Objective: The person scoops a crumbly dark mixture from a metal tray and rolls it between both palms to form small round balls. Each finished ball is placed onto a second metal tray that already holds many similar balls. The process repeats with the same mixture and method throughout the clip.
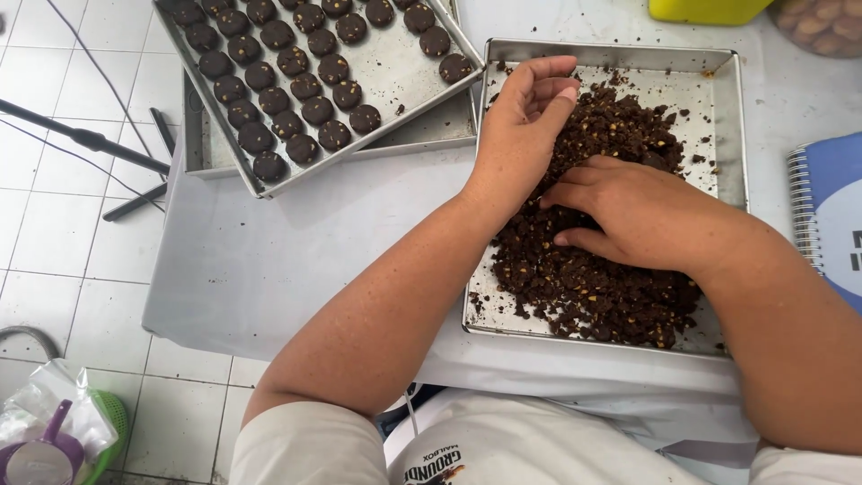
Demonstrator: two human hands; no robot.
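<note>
Dark brown crumbly dough (593,287), nut-flecked, heaped loosely in a square metal tray (732,117) on the white table.

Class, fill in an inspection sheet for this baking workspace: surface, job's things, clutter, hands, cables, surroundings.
Surface: white-covered table.
Job's things: square metal tray of dark crumbly dough; metal baking tray with rows of dark round cookies.
Clutter: blue spiral notebook, yellow container.
Hands: left hand curled over the dough; right hand flat on it.
Cables: thin cable across the floor.
Surroundings: white tiled floor, black stand leg, green basket.
</note>
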